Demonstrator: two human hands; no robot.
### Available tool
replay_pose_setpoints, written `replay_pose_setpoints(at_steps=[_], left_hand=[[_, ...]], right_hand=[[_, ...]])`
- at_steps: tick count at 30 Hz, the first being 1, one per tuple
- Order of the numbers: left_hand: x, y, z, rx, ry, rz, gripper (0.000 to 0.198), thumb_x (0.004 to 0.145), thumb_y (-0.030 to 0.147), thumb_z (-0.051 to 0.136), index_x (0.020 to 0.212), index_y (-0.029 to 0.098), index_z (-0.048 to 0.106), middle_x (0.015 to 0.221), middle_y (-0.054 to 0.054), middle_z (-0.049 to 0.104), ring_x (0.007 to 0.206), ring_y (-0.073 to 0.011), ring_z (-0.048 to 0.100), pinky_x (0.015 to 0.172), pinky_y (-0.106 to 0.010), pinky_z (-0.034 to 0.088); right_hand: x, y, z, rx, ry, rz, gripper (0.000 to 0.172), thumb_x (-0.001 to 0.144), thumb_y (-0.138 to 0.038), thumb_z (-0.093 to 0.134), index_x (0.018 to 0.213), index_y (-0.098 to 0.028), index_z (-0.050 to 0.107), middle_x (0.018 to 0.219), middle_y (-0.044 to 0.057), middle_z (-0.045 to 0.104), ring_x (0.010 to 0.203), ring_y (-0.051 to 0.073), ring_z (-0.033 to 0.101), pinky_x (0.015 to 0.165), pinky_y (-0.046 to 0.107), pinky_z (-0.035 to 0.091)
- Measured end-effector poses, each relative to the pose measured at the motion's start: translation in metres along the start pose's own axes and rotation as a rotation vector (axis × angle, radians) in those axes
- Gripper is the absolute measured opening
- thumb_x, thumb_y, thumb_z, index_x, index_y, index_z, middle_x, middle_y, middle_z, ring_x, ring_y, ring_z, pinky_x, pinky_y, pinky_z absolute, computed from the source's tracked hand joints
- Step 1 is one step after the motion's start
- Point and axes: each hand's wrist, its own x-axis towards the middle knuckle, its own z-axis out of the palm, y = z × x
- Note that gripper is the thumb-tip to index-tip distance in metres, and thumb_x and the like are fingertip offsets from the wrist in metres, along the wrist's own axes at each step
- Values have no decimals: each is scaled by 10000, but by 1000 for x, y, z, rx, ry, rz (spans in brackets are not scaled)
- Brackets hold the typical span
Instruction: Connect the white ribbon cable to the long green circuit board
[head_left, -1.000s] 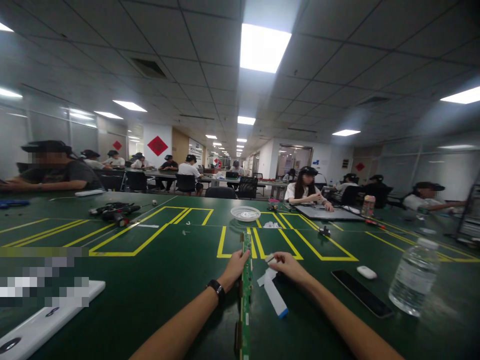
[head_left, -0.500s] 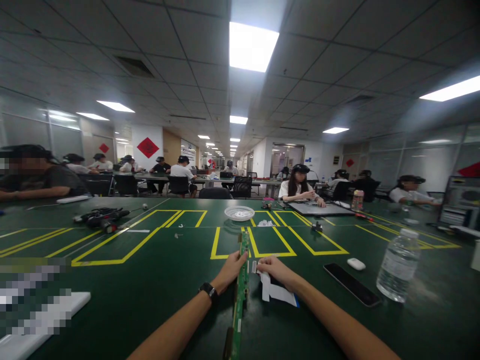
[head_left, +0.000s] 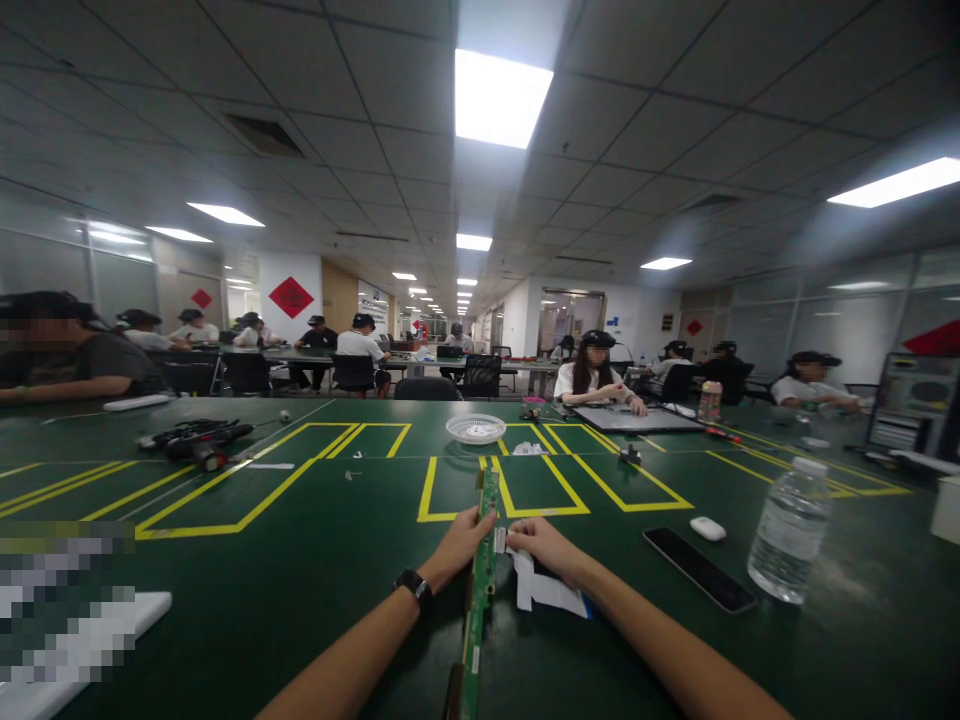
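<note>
Narrow green circuit board [head_left: 477, 600]: stands on its long edge on the green bench [head_left: 300, 560], centre foreground, running away from the person out of the bottom of the view.
Left hand [head_left: 461, 545]: clasped round the board's far part, thumb on top; black watch [head_left: 413, 587] on the wrist.
Right hand [head_left: 546, 545]: just right of the board, fingertips pinched on the end of a white flat ribbon cable [head_left: 544, 592], held against the board's right face. The rest of the cable lies folded on the bench under the wrist, blue tip pointing right.
Right of the hands: black phone [head_left: 699, 569] lying flat, small white case [head_left: 707, 528] beyond it, clear water bottle [head_left: 789, 530] upright further right.
Beyond the board: yellow tape boxes [head_left: 427, 490], white dish [head_left: 475, 429].
Far left: dark power tool [head_left: 195, 440].
Opposite side of the bench: a seated person [head_left: 596, 375] at a grey panel [head_left: 645, 420].
</note>
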Motion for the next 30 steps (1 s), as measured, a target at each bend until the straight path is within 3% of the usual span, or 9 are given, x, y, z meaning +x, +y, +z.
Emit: replay_pose_setpoints(at_steps=[12,20,26,30], left_hand=[[4,-6,0,18,-12,19,509,759,590,549,900,103,601,786,-37,623,710,-166,537,646,-264,414],[-3,-1,4,94,40,28,471,795,576,495,911,125,572,816,-30,595,781,-177,523,730,-282,414],[-8,1,14,-49,119,23,505,787,614,479,968,147,545,878,-46,619,834,-190,555,782,-289,428],[-8,-2,18,-19,84,-32,535,832,630,398,1042,156,530,904,-59,641,834,-192,580,776,-306,451]], right_hand=[[3,1,4,-18,16,16,218,705,-303,622,593,-158,504,489,-73,422,445,56,332,448,202,209],[2,2,8,-47,-26,-65,274,731,-337,614,565,-163,483,477,-71,408,441,56,327,441,204,201],[5,-1,12,-2,36,-86,306,753,-397,613,597,-158,503,513,-63,434,470,60,333,463,198,246],[6,-3,1,-116,32,-33,314,758,-428,608,618,-154,549,518,-50,470,469,69,357,461,202,253]])
